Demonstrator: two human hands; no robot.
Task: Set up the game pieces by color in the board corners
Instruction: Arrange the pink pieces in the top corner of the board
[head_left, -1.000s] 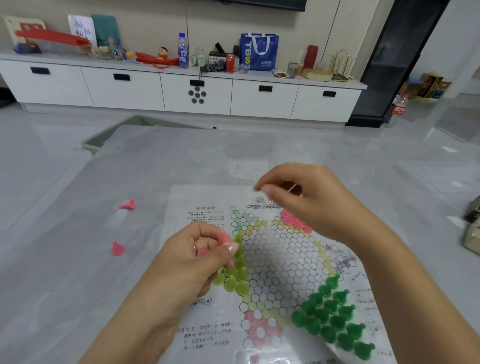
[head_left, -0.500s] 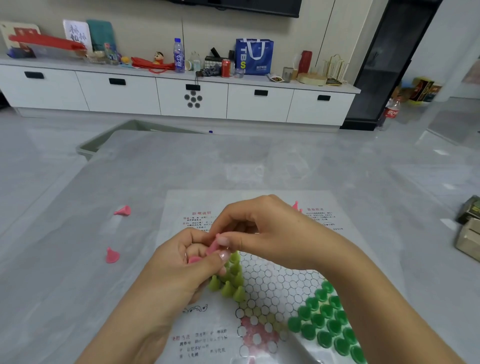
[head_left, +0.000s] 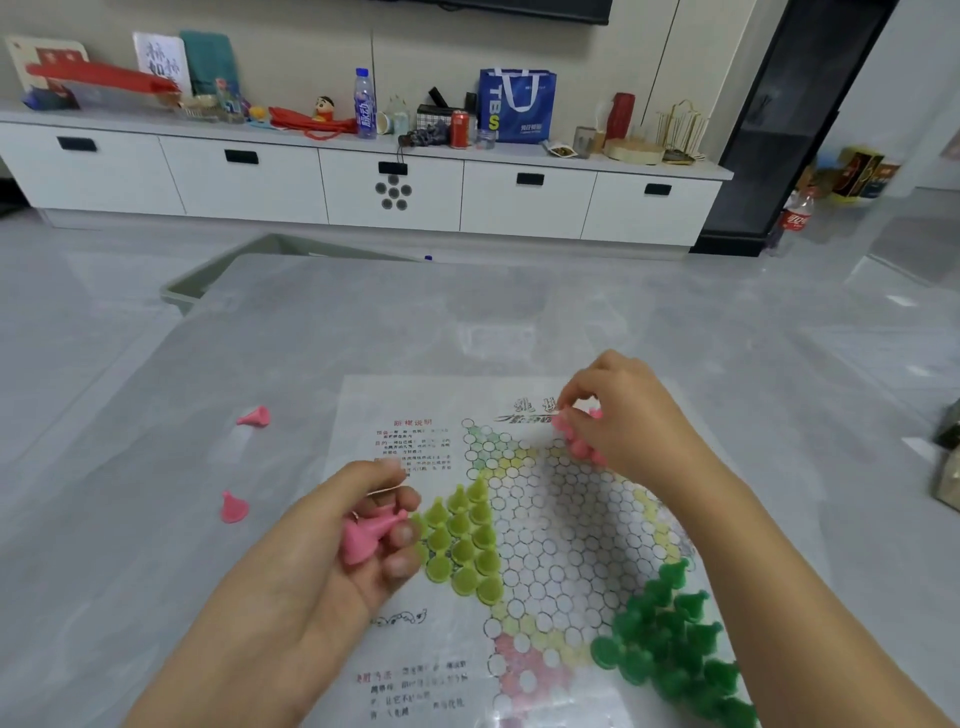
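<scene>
A paper game board (head_left: 550, 525) printed with hexagon cells lies on the grey table. Several light green pieces (head_left: 462, 540) fill its left corner and several dark green pieces (head_left: 670, 649) its near right corner. Pink pieces (head_left: 576, 441) stand in the far corner. My right hand (head_left: 623, 415) pinches a pink piece right at that pink group. My left hand (head_left: 337, 561) hovers at the board's left edge and holds a pink piece (head_left: 369, 535) in its fingers. Two loose pink pieces (head_left: 254, 417) (head_left: 234, 508) lie on the table left of the board.
The table's far edge (head_left: 415, 257) meets a grey-green bin (head_left: 208, 283) on the floor. A white cabinet (head_left: 363, 182) with bottles, a can and a blue bag stands along the wall. Boxes (head_left: 948, 467) sit at the table's right edge.
My right hand took a pink piece from my left hand and carried it to the pink group at the board's far corner. My left hand stayed near the light green pieces.
</scene>
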